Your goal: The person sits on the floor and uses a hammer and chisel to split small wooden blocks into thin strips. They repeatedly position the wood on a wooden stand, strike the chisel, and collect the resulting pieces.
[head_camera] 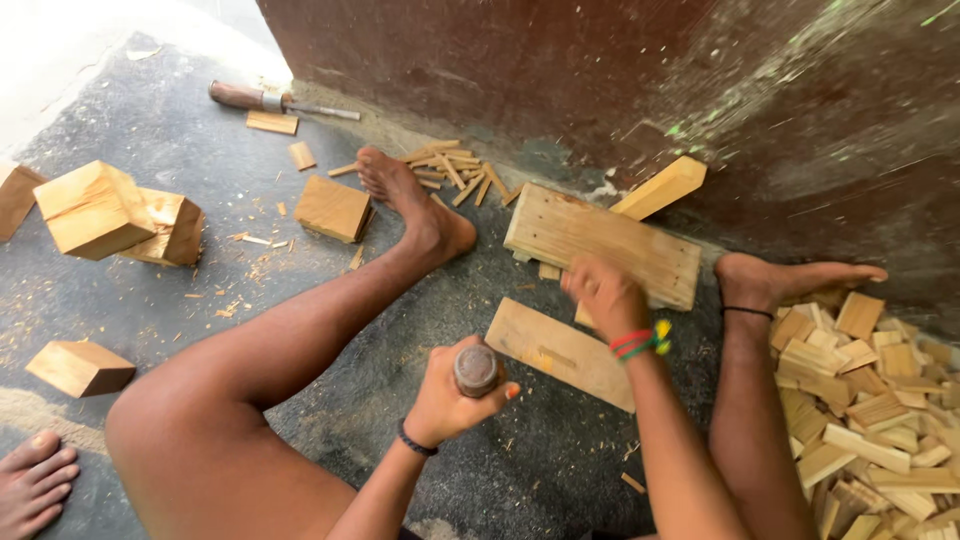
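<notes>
I sit on a dark floor with my legs spread. My left hand [450, 395], with a black band at the wrist, is closed around a tool with a round wooden handle [478, 370], its butt end facing up. My right hand [603, 295], with coloured bracelets at the wrist, is closed on a small wooden piece [583, 316] at the near edge of a wide board [600, 248]. A flat plank [555, 350] lies on the floor between the two hands.
A wooden-handled chisel [270, 98] lies by the dark wall. Wooden blocks [95, 208] sit at the left, a flat block [332, 208] and thin strips [450, 170] lie by my left foot, and cut pieces [870, 400] are heaped at the right. Another person's foot [35, 480] shows bottom left.
</notes>
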